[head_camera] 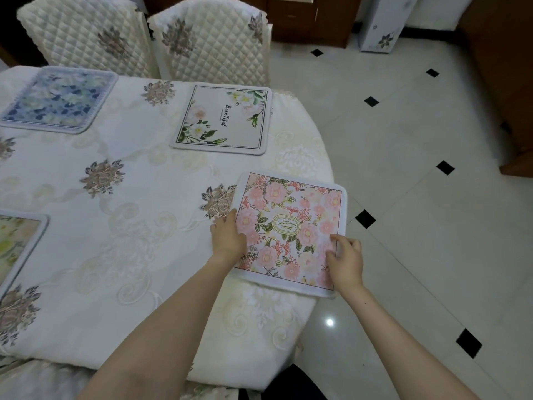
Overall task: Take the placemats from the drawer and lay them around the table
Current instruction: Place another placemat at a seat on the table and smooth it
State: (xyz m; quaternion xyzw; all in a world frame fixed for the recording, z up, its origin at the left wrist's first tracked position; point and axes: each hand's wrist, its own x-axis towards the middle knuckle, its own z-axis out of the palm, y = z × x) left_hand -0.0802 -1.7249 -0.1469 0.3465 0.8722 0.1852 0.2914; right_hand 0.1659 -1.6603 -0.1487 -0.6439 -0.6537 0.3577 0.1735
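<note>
Pink floral placemat [290, 232] lies at the table [138, 226] edge, its right corner overhanging slightly. Left hand [226, 236] rests on its left border, fingers fairly straight. Right hand [344, 259] sits at the right border, fingers loosely curled; whether it pinches the edge is unclear. White floral placemat [223, 119], blue placemat [59, 99] and green placemat [17, 246] lie elsewhere around the table.

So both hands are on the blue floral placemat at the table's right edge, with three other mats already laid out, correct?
Not quite: in the head view the mat under the left hand and right hand is the pink floral placemat. The blue floral placemat lies at the far left. The rest holds.
</note>
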